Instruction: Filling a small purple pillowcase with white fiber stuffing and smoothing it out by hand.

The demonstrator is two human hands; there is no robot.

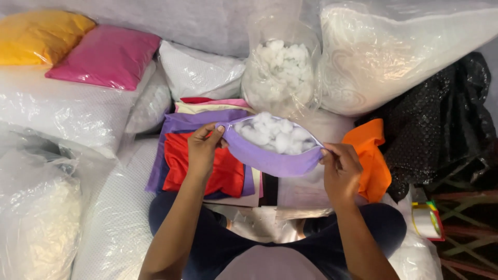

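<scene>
Both hands pinched shut, left hand (201, 150), right hand (340, 171), stretching open purple cushion cover (270, 159), white stuffing (275, 134) inside

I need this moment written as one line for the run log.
left hand: grips left edge of purple fabric cushion cover | right hand: grips right edge | cover: open, holding white fibre stuffing

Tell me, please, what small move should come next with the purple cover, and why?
Probably draw the two edges of the purple cover together. The left hand and right hand hold its mouth wide open, and the white stuffing already mounds up to the rim.
</scene>
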